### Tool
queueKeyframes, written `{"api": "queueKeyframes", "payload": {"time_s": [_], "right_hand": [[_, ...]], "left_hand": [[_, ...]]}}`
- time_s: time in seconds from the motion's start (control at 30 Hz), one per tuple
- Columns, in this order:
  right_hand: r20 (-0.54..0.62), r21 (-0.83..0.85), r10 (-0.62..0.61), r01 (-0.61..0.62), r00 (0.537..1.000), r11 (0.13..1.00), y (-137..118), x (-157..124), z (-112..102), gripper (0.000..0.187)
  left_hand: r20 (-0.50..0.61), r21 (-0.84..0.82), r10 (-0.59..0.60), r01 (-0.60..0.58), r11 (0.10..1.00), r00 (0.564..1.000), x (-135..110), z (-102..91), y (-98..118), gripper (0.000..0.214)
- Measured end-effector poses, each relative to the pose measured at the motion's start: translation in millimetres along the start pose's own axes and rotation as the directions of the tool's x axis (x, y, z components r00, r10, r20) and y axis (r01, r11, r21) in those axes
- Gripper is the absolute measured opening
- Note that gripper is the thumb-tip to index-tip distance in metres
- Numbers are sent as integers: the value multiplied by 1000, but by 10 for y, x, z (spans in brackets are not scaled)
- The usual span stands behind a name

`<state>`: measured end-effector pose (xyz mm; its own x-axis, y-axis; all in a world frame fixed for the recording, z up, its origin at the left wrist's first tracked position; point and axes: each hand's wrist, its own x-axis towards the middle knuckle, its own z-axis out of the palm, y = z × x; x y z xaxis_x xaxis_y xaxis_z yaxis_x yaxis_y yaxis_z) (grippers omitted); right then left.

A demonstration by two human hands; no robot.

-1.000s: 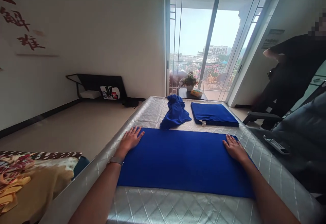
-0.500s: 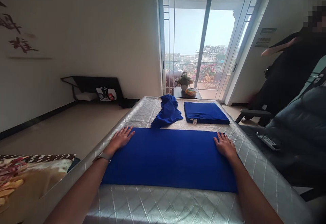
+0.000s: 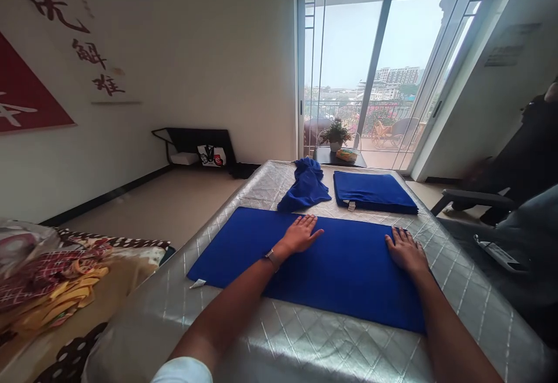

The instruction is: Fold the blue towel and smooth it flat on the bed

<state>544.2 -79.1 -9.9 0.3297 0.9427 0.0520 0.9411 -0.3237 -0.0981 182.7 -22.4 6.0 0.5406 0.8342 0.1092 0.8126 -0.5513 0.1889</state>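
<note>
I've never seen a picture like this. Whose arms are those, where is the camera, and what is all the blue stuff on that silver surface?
There is no machine here. The camera sits on a person's head and looks forward and down, so the two bare arms are the wearer's own. Both palms lie flat and open on a long blue cloth spread over a quilted silver mattress: the left hand near its middle, the right hand near its right end. Nothing is gripped. Farther back lie a crumpled blue cloth and a neatly folded blue cloth. Another person in dark clothes is at the right edge.

Matt cloth towel (image 3: pixel 331 261), glossy quilted mattress (image 3: pixel 305 348).
</note>
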Motion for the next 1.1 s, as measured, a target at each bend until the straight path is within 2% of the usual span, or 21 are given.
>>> {"api": "queueKeyframes", "payload": {"time_s": [0.07, 0.17, 0.27, 0.4, 0.5, 0.6, 0.7, 0.9, 1.0, 1.1], "right_hand": [[9, -6, -1, 1, 1000, 1000, -4, -6, -18, 72], [14, -12, -2, 2, 1000, 1000, -8, -12, -31, 72], [12, -6, -7, 7, 1000, 1000, -6, -12, -25, 72], [12, -7, -2, 2, 1000, 1000, 6, -2, -9, 73], [12, -15, -8, 8, 1000, 1000, 27, 15, 6, 74], [3, -21, -16, 16, 1000, 1000, 62, 42, 30, 75], [-7, -23, -23, 23, 1000, 999, 101, 77, 67, 76], [-35, -29, -21, 20, 999, 999, 140, 110, 118, 77], [-24, -72, -17, 15, 1000, 997, 113, 90, 39, 76], [-17, -190, 10, -13, 1000, 982, -36, 26, -122, 69]], "left_hand": [[28, -28, -31, 32, 999, 999, 3, 53, 30, 76], [41, -15, -95, 96, 995, 995, -102, 20, -190, 77], [30, 17, -176, 176, 984, 984, -296, -82, -587, 81], [43, 48, -314, 312, 949, 949, -614, -232, -1230, 81], [-7, 79, -473, 472, 878, 881, -832, -314, -1687, 81], [-41, 73, -566, 567, 821, 824, -963, -345, -1970, 82], [-24, 59, -579, 580, 813, 815, -990, -343, -2040, 81], [-69, 50, -563, 567, 823, 824, -980, -327, -1970, 81], [-95, 41, -564, 569, 821, 821, -988, -320, -1949, 80], [-116, 30, -564, 570, 821, 818, -988, -314, -1934, 79]]}}
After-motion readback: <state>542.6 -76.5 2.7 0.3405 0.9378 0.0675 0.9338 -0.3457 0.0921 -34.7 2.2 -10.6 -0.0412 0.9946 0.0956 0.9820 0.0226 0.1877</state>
